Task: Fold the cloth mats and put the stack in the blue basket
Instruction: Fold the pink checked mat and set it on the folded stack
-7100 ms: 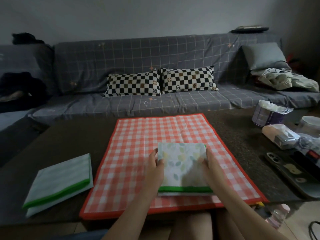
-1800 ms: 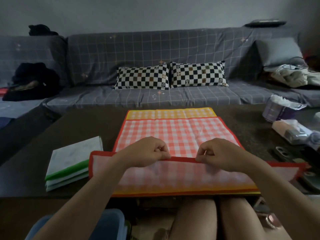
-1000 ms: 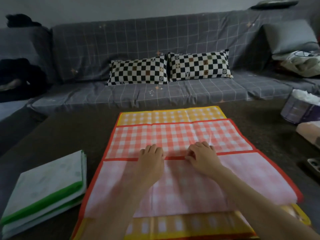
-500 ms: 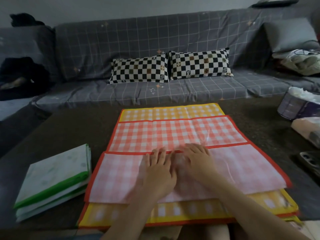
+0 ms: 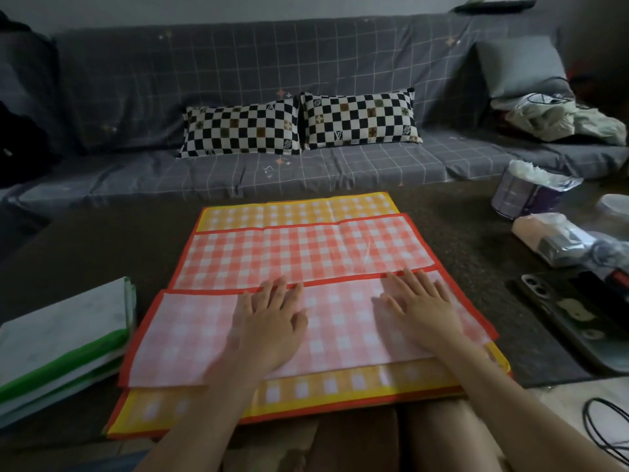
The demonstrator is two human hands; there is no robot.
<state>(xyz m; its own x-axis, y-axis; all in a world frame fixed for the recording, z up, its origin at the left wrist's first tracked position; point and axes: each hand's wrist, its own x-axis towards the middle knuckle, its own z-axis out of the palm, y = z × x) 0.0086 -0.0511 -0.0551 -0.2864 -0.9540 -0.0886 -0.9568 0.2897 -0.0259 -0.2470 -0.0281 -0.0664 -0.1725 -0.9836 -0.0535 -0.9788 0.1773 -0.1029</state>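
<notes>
Red checked mat (image 5: 306, 253): on table (image 5: 476, 274), near half folded over, first fold only. Both hands, left (image 5: 272, 321) and right (image 5: 422, 311), fingers flat, gripping nothing. Yellow mat (image 5: 340, 383) beneath, unfolded. Folded green-edged stack (image 5: 61, 338) beside. Basket: not identifiable.

Two checkered pillows (image 5: 240, 131) (image 5: 360, 119), two gingham mats (image 5: 306, 250) (image 5: 296, 211) (red over yellow), two hands (image 5: 272, 318) (image 5: 422, 308).

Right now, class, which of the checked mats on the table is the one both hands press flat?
The red checked mat, its near half folded over, lying atop the yellow checked mat.
</notes>
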